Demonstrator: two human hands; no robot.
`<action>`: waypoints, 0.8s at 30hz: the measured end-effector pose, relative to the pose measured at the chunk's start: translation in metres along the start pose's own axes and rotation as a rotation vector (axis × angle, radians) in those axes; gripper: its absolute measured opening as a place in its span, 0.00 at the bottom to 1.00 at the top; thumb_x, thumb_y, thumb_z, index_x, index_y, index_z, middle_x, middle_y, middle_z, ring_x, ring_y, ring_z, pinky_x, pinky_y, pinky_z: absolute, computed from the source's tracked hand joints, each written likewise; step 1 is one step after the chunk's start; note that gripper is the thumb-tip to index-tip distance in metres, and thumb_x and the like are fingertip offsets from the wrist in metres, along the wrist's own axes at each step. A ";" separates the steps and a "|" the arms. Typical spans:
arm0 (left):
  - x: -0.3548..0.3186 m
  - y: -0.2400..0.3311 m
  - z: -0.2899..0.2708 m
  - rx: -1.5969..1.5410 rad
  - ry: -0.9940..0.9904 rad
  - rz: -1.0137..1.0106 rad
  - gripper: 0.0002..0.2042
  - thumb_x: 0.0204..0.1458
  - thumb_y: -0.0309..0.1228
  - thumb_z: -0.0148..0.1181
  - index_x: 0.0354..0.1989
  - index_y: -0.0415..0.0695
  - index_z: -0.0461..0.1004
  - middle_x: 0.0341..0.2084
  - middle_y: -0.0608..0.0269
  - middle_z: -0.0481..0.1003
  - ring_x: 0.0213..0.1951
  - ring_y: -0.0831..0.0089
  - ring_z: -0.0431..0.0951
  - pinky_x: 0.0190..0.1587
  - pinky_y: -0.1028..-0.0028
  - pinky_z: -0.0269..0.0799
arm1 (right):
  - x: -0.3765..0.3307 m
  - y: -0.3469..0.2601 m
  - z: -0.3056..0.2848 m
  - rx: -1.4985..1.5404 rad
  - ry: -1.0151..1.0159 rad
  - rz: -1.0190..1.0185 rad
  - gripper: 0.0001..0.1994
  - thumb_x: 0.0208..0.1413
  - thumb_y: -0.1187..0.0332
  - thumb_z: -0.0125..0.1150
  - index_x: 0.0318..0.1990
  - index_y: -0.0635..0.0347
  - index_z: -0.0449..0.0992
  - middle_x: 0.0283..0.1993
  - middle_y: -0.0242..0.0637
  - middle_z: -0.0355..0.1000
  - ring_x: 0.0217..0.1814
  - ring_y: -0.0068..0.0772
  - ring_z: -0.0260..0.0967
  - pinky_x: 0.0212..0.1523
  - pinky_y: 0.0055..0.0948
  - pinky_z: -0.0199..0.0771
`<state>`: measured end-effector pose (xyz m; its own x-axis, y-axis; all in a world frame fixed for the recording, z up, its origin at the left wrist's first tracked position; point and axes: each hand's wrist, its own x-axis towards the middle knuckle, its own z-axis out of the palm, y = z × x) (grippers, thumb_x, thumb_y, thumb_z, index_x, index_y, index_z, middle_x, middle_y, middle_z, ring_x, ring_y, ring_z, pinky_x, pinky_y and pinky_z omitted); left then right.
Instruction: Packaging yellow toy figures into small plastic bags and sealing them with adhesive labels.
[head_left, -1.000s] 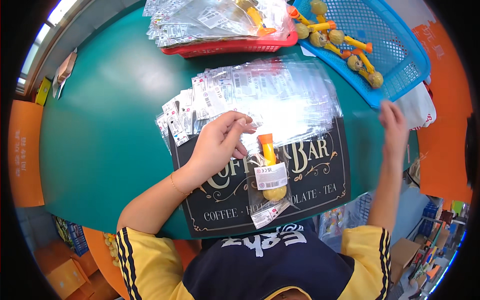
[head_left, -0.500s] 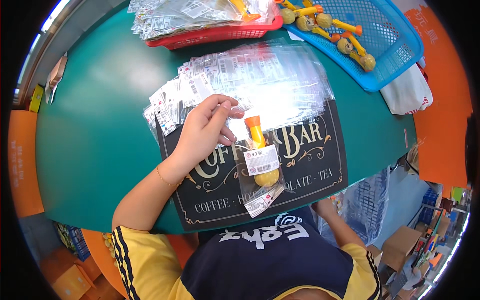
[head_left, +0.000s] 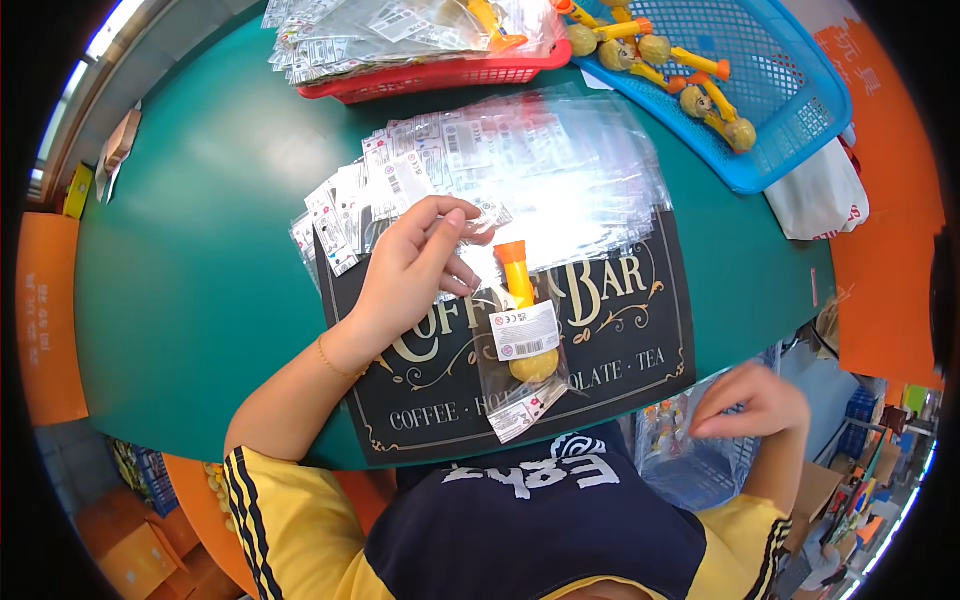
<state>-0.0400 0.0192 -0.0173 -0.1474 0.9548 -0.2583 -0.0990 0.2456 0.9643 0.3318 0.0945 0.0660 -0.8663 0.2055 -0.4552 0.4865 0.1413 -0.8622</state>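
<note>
Your right hand, half a second earlier low beside the green table, had risen over the clear plastic bag, its fingers loosely curled, nothing visible in them, apparently free for further handling. Your left hand hovered at the fanned clear packets; whether it pinched film could not be told. The bagged yellow toy lay unmoved on the black mat.

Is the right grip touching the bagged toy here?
Apart. The head view shows the right grip well to the right of the bagged toy, with a stretch of black mat plainly visible between them.
</note>
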 end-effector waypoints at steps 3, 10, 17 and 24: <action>-0.003 -0.003 -0.003 -0.050 -0.022 0.056 0.15 0.61 0.35 0.42 0.46 0.36 0.65 0.37 0.53 0.74 0.25 0.77 0.77 0.28 0.81 0.74 | 0.047 -0.036 -0.016 0.260 0.368 -0.103 0.10 0.53 0.67 0.58 0.27 0.66 0.76 0.25 0.40 0.74 0.23 0.26 0.70 0.26 0.24 0.69; -0.006 0.003 0.002 -0.104 -0.084 0.073 0.15 0.62 0.35 0.41 0.47 0.35 0.64 0.40 0.50 0.73 0.30 0.73 0.79 0.32 0.80 0.75 | 0.178 -0.026 -0.012 0.516 0.388 0.031 0.12 0.56 0.66 0.57 0.45 0.63 0.72 0.39 0.30 0.74 0.34 0.17 0.69 0.34 0.14 0.67; -0.008 0.006 0.001 -0.104 -0.042 0.022 0.14 0.61 0.35 0.43 0.48 0.36 0.63 0.37 0.52 0.75 0.25 0.75 0.78 0.28 0.82 0.75 | 0.192 -0.013 0.001 0.635 0.348 -0.076 0.08 0.54 0.71 0.59 0.40 0.65 0.75 0.33 0.33 0.73 0.32 0.17 0.68 0.35 0.16 0.69; -0.009 0.015 0.003 -0.075 -0.126 -0.227 0.12 0.58 0.34 0.51 0.42 0.37 0.65 0.27 0.61 0.74 0.21 0.76 0.75 0.23 0.82 0.71 | 0.188 -0.015 0.005 0.691 0.403 -0.133 0.07 0.55 0.72 0.57 0.39 0.66 0.74 0.34 0.34 0.73 0.33 0.19 0.68 0.38 0.18 0.70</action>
<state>-0.0367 0.0147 -0.0004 0.0103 0.8913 -0.4532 -0.1884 0.4469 0.8745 0.1607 0.1262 -0.0078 -0.7409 0.5804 -0.3380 0.0891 -0.4139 -0.9060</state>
